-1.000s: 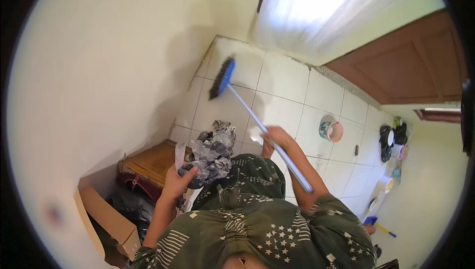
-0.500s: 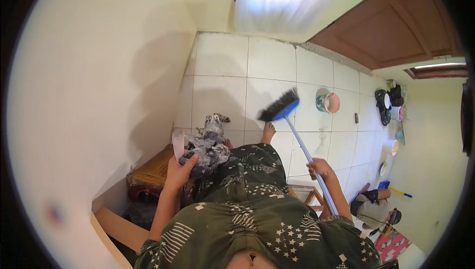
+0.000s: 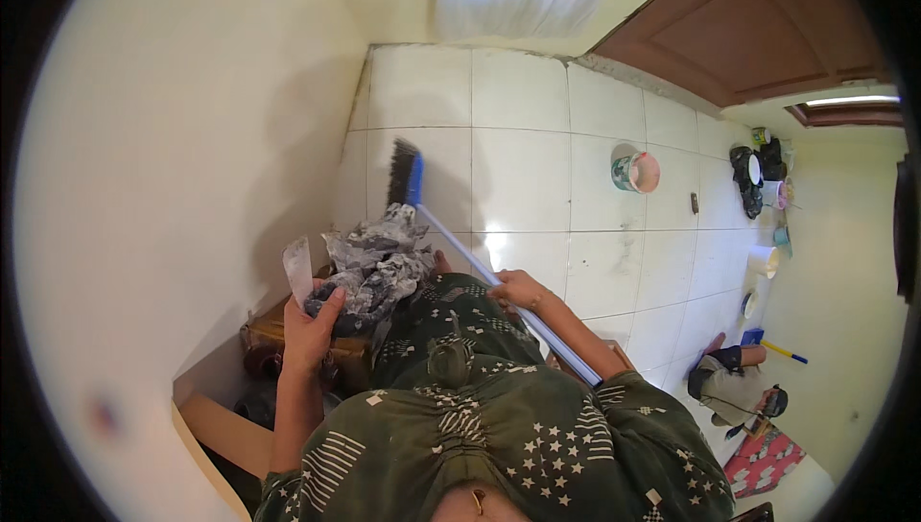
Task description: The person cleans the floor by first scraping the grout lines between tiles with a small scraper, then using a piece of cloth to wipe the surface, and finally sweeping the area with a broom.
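Observation:
My left hand (image 3: 312, 328) is closed round a crumpled grey-and-white sheet (image 3: 369, 277), plastic or paper, I cannot tell which. A stiff, whitish flap (image 3: 298, 268) sticks up beside its fingers. My right hand (image 3: 519, 290) grips the pale handle of a broom (image 3: 460, 244), close to my dress. The broom's blue head with dark bristles is over the floor tiles near the left wall, just beyond the crumpled sheet. Part of the sheet hides the lower edge of the broom head, and whether the two touch is unclear.
Beside my left arm stands a brown wooden piece of furniture (image 3: 264, 335). A small bucket (image 3: 635, 172) sits on the white tiled floor (image 3: 523, 90). Along the right wall are black bags (image 3: 745, 181) and a cream container (image 3: 764, 261). Another person (image 3: 734, 388) sits low at the right, near a blue-and-yellow tool (image 3: 782, 351).
The broom head has swung left, from the middle tiles to near the left wall. My right hand moved left with the handle. My left hand shifted slightly left with the crumpled sheet.

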A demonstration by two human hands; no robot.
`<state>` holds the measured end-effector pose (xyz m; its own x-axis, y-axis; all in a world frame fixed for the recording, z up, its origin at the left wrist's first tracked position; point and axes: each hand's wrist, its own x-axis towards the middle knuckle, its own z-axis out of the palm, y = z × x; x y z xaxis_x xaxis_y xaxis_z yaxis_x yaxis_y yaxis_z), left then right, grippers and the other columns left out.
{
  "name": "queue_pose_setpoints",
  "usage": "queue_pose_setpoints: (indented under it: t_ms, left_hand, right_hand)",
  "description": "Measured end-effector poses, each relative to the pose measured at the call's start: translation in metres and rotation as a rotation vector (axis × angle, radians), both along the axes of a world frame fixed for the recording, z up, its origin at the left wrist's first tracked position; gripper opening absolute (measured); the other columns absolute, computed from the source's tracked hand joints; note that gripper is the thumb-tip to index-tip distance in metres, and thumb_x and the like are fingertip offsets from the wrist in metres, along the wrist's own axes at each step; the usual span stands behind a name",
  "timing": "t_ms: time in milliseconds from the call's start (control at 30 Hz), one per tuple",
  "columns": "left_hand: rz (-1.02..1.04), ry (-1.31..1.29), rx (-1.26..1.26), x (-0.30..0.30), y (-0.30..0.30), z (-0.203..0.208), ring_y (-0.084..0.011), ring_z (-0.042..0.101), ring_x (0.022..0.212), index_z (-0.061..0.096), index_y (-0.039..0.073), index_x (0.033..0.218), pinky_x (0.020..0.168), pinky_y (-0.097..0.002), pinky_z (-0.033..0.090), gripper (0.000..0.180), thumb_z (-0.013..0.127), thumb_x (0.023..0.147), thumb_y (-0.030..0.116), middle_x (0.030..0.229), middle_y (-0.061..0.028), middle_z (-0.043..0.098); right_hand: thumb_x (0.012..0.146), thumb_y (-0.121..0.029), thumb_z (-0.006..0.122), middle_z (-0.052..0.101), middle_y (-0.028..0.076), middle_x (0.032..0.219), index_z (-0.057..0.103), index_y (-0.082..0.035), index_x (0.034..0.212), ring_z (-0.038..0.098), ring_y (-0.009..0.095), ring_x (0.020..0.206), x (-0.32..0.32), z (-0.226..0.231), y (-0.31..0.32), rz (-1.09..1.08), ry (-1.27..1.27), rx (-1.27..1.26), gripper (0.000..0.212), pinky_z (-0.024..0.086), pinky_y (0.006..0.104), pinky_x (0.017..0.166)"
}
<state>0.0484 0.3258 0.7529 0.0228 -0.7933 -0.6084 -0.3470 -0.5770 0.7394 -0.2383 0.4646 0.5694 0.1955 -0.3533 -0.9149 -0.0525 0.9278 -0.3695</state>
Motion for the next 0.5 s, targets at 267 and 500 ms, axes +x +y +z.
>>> queue_pose_setpoints:
  t_ms: [267, 500]
  left_hand:
    - [-0.005, 0.142, -0.011, 0.000, 0.004, -0.007, -0.0093, 0.054, 0.071, 0.054, -0.002, 0.093, 0.064, -0.0230, 0.045, 0.026, 0.068, 0.078, 0.014, 0.082, -0.0044, 0.059]
    - [-0.016, 0.084, -0.015, -0.001, -0.005, -0.022, -0.0100, 0.054, 0.072, 0.052, -0.001, 0.098, 0.065, -0.0228, 0.045, 0.033, 0.071, 0.076, 0.015, 0.082, -0.0048, 0.058]
  right_hand:
    - [0.073, -0.013, 0.060, 0.053, 0.006, 0.060, 0.057, 0.003, 0.081, 0.050, 0.013, 0.047, -0.109, 0.063, 0.165, -0.199, 0.277, 0.288, 0.018, 0.042, 0.0291, 0.041]
    - [0.072, -0.015, 0.058, 0.058, 0.014, 0.065, 0.054, 0.004, 0.103, 0.059, 0.022, 0.056, -0.082, 0.142, 0.175, 0.108, 0.486, 0.120, 0.037, 0.047, 0.0330, 0.049]
